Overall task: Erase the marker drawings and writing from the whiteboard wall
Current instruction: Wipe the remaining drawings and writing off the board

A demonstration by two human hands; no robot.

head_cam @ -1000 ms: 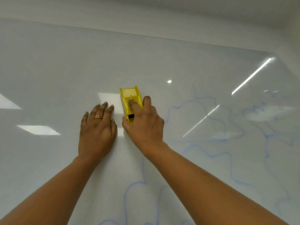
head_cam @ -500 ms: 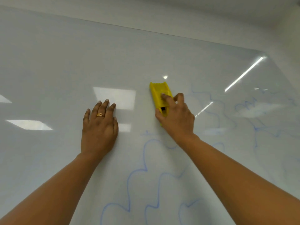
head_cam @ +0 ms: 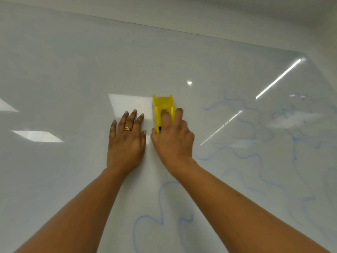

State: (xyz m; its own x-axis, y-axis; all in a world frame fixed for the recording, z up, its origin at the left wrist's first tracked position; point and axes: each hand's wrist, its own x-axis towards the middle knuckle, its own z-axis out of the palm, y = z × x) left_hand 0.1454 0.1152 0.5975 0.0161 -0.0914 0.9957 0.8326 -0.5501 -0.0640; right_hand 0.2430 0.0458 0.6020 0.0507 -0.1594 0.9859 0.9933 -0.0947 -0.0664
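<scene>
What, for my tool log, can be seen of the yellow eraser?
The yellow eraser looks like glossy plastic: oblong, raised side rims, a small dark patch near its lower end. It lies flat against the whiteboard wall, long axis roughly upright. The right hand grips its lower half, fingers across its back.

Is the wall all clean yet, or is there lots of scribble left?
Not yet. The whiteboard wall looks clean on its left side. The right hand grips the yellow eraser against it; the left hand rests flat. Blue squiggles remain on the right and below.
</scene>
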